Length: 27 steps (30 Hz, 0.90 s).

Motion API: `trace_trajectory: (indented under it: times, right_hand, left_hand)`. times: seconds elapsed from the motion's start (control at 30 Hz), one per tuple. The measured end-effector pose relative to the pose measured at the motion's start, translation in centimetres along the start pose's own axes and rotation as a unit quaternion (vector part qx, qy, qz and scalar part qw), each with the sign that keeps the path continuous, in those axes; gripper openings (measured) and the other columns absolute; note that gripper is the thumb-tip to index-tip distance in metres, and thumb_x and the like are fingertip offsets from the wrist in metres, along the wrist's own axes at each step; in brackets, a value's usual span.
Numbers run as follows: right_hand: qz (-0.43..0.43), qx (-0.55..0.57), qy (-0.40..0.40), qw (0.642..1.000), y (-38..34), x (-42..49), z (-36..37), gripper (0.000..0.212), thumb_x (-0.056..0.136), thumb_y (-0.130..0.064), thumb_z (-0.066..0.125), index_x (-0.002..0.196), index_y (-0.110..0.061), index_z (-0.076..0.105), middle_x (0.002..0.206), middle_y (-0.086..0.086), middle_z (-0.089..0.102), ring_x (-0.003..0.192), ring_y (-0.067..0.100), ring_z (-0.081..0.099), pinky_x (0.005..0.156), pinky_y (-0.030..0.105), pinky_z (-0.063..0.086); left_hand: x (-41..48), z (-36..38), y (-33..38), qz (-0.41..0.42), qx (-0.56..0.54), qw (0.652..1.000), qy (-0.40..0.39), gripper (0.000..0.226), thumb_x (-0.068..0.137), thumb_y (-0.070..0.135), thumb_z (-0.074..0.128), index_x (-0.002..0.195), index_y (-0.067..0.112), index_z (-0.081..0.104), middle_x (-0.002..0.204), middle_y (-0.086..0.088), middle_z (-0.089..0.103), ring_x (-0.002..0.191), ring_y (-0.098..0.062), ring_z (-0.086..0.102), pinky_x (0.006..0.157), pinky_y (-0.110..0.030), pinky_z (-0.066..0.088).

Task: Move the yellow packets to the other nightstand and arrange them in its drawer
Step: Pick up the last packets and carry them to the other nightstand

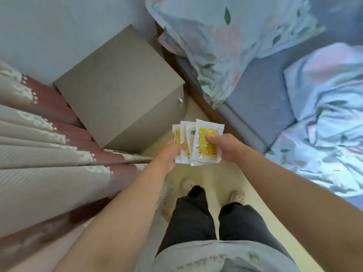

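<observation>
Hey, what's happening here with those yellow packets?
A person stands holding a fanned stack of yellow packets in both hands, the left hand gripping one side and the right hand the other. A nightstand sits just ahead between the curtain and bed, its drawer apparently shut.

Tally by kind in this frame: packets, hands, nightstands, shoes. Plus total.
yellow packets: 3 told apart, fanned and overlapping, maybe more hidden
hands: 2, left hand and right hand, both holding the packets
nightstand: 1
shoes: 2
total: 8
</observation>
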State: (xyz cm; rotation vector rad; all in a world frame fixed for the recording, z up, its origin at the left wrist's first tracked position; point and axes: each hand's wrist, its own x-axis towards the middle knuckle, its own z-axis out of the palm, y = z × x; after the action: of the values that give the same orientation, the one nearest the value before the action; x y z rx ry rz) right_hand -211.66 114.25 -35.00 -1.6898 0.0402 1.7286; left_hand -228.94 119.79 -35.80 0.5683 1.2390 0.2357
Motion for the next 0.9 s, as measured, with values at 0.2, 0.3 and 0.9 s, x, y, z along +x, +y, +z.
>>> trace_trajectory:
  times: [0.2, 0.3, 0.9]
  right_hand:
    - [-0.004, 0.098, 0.069, 0.993, 8.8, -4.1, -11.5, 0.024, 0.089, -0.009, 0.062, 0.111, 0.000, 0.061, 0.111, 0.014, 0.067, 0.096, 0.029, 0.066, 0.084, 0.047, 0.052]
    - [-0.029, 0.165, 0.096, 0.981, 13.7, -7.0, -17.9, 0.007, 0.091, -0.009, 0.060, 0.097, -0.007, 0.061, 0.099, 0.010, 0.068, 0.086, 0.025, 0.066, 0.080, 0.045, 0.052]
    - [-0.087, 0.504, 0.320, 0.798, 48.9, -30.9, -51.4, 0.014, 0.086, -0.010, 0.068, 0.098, -0.006, 0.063, 0.108, 0.014, 0.068, 0.097, 0.031, 0.067, 0.089, 0.050, 0.053]
  left_hand:
    - [-0.8, 8.9, -8.1, -0.061, 0.108, 0.989, -0.076, 0.029, 0.096, 0.010, 0.054, 0.123, 0.021, 0.058, 0.110, -0.005, 0.070, 0.096, -0.024, 0.068, 0.081, -0.042, 0.056]
    - [-1.8, 14.2, -12.9, -0.072, 0.144, 0.980, -0.114, 0.023, 0.097, 0.008, 0.052, 0.114, 0.019, 0.062, 0.101, -0.004, 0.072, 0.094, -0.024, 0.069, 0.088, -0.045, 0.053]
    - [-17.8, 49.6, -49.7, -0.100, 0.472, 0.811, -0.332, 0.023, 0.086, 0.003, 0.066, 0.108, 0.011, 0.065, 0.106, -0.011, 0.071, 0.101, -0.032, 0.067, 0.087, -0.047, 0.054]
